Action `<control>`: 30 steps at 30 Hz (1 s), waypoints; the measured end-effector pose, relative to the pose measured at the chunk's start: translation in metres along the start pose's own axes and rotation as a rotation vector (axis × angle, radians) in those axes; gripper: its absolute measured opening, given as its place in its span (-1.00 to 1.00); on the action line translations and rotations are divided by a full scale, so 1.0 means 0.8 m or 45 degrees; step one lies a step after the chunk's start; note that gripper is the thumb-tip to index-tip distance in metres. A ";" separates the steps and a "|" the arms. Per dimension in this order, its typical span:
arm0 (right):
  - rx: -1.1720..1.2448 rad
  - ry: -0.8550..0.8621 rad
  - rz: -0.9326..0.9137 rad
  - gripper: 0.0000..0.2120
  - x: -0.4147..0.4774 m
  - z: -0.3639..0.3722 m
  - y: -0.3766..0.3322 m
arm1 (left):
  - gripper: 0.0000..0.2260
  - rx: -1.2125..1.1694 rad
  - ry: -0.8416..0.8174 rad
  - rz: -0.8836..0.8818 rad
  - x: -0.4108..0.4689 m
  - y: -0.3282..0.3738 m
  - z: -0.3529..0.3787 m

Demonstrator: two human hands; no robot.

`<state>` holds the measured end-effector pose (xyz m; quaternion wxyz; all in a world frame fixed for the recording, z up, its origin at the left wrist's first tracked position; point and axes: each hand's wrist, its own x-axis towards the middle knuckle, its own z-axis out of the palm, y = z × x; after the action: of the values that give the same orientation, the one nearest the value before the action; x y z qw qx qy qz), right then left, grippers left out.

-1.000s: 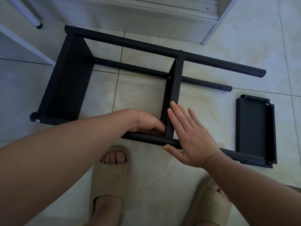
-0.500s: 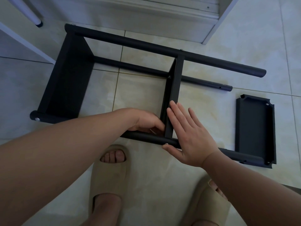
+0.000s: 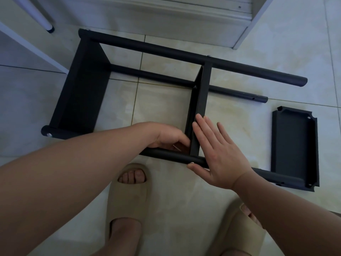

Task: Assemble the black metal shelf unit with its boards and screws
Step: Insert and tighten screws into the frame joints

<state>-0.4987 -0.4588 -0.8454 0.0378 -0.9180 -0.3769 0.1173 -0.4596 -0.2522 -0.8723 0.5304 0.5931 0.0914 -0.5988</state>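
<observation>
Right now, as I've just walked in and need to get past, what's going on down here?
A person is putting together a black shelf frame lying on the tiled floor. Their right hand presses flat against the middle board where it meets the near tube; the left hand is curled inside that joint, whatever it holds is hidden. A spare board lies unfitted at the right.

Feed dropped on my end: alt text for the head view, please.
A person's right hand lies flat against the middle board of a black shelf frame lying on a tiled floor, thumb beside a screw in the near pole. The left hand curls into that joint's inner corner; its grip is hidden. A loose board lies at right.
</observation>
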 end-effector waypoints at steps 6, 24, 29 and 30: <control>0.023 0.015 0.001 -0.12 0.000 0.001 0.000 | -0.87 0.097 0.045 0.046 0.009 -0.003 -0.003; 0.028 -0.004 0.019 -0.12 0.000 0.000 -0.001 | -0.90 0.068 0.038 0.080 0.012 -0.006 -0.006; 0.035 -0.004 0.021 -0.12 0.000 0.000 -0.001 | -0.86 -0.042 -0.022 0.080 0.011 -0.007 -0.007; 0.034 -0.007 0.021 -0.12 0.000 -0.001 -0.001 | -0.86 -0.056 -0.032 0.076 0.011 -0.006 -0.007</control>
<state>-0.4993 -0.4583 -0.8446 0.0481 -0.9201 -0.3680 0.1252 -0.4579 -0.2506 -0.8834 0.5620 0.5762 0.0800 -0.5880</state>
